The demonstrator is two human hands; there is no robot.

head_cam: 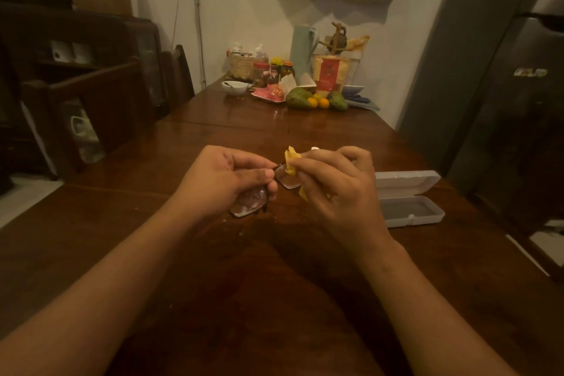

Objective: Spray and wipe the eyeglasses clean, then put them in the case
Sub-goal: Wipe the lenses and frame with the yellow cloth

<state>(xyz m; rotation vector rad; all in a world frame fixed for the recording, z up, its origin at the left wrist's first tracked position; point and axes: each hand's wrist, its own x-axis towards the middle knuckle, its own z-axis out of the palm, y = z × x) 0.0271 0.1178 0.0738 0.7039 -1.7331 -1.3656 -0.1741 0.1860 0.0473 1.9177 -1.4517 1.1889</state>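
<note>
While left fingers [266, 174] pinch the eyeglasses [286, 182], right fingers [306, 176] press cloth [292, 157] onto them.

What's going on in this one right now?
A person is wiping eyeglasses above a wooden table. The left hand pinches the frame near the bridge; the right hand pinches a yellow cloth around one lens. The white case lies open on the table to the right, glasses not yet in it.
</note>
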